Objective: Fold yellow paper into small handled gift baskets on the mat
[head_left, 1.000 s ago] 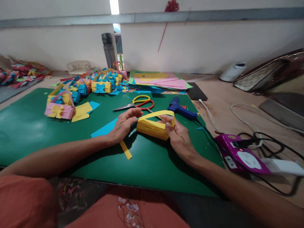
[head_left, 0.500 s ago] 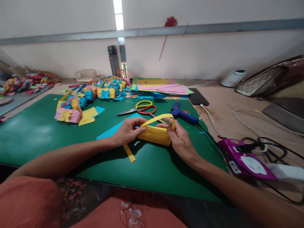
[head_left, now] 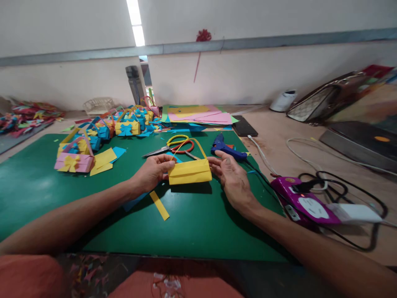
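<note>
A small yellow paper handbag with a thin arched strap is held just above the green mat, its flap side facing me. My left hand pinches its left end between thumb and fingers. At the other end, my right hand is open, thumb raised and fingers stretched towards the bag's right edge; whether the fingertips touch it I cannot tell. Behind the bag lie scissors with yellow and red handles. A blue glue gun rests beyond my right hand. A loose yellow paper strip lies in front of my left hand.
Several finished paper bags stand at the left on the green mat. Coloured paper sheets are stacked at the back, beside a phone. A purple power strip with tangled cords sits at the right.
My right hand has loosened from the bag's right end and drawn slightly away, its fingers opening. The bag has turned so its flap side shows more. The view has shifted to the right.
</note>
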A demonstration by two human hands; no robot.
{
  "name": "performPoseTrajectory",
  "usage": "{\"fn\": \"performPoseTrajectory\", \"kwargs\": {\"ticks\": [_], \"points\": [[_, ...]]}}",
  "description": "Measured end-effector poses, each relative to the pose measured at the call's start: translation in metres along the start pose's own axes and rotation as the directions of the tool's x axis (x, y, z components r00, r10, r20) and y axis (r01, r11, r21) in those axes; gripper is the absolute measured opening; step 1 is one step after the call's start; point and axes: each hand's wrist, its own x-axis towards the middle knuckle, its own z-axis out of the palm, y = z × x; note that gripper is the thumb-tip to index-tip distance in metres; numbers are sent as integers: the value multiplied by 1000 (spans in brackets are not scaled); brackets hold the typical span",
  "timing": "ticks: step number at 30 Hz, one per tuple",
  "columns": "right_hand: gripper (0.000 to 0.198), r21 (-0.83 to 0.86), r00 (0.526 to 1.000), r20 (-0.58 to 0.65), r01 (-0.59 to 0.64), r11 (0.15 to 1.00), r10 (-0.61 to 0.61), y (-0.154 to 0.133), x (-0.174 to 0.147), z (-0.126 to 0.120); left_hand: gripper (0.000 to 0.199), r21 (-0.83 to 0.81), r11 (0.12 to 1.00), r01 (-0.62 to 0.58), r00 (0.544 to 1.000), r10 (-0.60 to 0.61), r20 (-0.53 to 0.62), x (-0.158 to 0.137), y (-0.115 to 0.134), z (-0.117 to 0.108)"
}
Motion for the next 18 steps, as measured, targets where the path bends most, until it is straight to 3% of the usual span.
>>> {"fn": "performPoseTrajectory", "kwargs": {"ticks": [6,10,13,18], "points": [[44,-119,997,78,25,993,-16,-4,-7,1,26,-21,1000,4,999,-5,-32,-1,8,-12],[39,-233,985,154,108,966,-73,-7,-16,2,23,15,999,47,998,-46,-37,-12,9,-18],[30,-427,959,237,247,870,-156,-13,-25,-1,24,45,998,43,997,-40,-67,-19,17,-28],[26,-617,918,353,373,693,-181,-26,-22,-3,28,9,982,-188,949,183,-256,-6,43,-57]]}}
